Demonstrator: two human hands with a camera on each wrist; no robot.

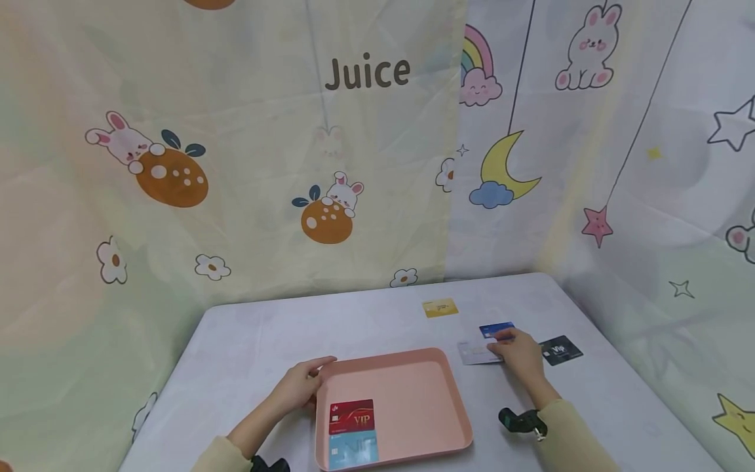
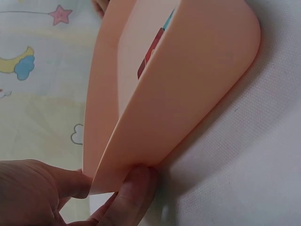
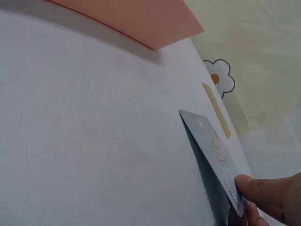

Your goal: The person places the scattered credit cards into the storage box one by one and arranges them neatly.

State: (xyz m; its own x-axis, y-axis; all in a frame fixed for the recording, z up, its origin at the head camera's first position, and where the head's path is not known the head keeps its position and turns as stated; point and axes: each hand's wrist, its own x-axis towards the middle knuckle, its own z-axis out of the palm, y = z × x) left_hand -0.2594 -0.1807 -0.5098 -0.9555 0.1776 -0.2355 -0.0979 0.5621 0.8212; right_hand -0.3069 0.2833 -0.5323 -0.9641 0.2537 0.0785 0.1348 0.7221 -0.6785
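Observation:
My left hand point(image 1: 297, 383) grips the far left corner of the pink tray point(image 1: 413, 400); in the left wrist view its thumb and fingers lie around that corner. Inside the tray, a red VIP card point(image 1: 352, 417) and a light blue card point(image 1: 352, 450) lie one below the other at the left. My right hand point(image 1: 522, 357) pinches a silver-grey card point(image 3: 207, 146) by one end, with thumb on top and a finger beneath. In the right wrist view the card is tilted, its held end raised over its shadow. A blue card point(image 1: 497, 329) lies just behind, partly covered by the fingers.
A gold card point(image 1: 440, 308) lies near the table's back edge. To the right of my right hand is a black VIP card point(image 1: 561, 350). The white table point(image 1: 265, 334) meets printed fabric walls at the back and right.

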